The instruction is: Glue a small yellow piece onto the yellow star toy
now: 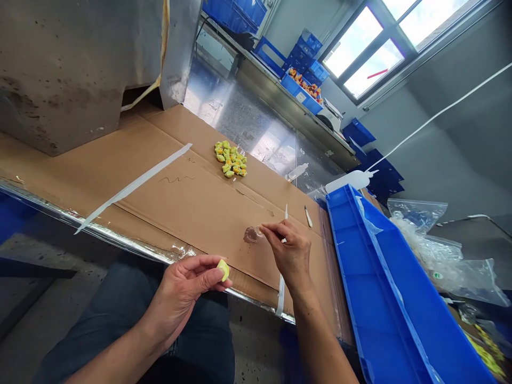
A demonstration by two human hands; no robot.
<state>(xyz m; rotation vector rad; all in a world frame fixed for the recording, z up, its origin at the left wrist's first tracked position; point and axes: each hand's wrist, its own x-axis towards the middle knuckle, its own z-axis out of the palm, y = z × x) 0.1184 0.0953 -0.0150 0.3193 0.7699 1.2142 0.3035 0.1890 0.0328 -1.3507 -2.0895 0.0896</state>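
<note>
Between the thumb and fingers of my left hand [196, 280] is a small yellow-green molded piece [223, 270], held just above the table's near edge. My right hand [288, 248] is pinched over the cardboard, its fingertips beside a shiny wet-looking patch [252, 234]. Whatever those fingertips hold, if anything, is too small to make out. Farther back on the cardboard sits a cluster of small yellow figures [231, 159] with orange spots. A slim white pointed tool [308, 216] lies to the right of my right hand.
Cardboard [160, 197] covers the table, with a white tape strip [136, 184] across it. Blue trays [372, 288] stand along the right side, near a white squeeze bottle [350, 181]. A stained metal housing [60, 69] rises at the back left. Plastic bags [448, 261] lie far right.
</note>
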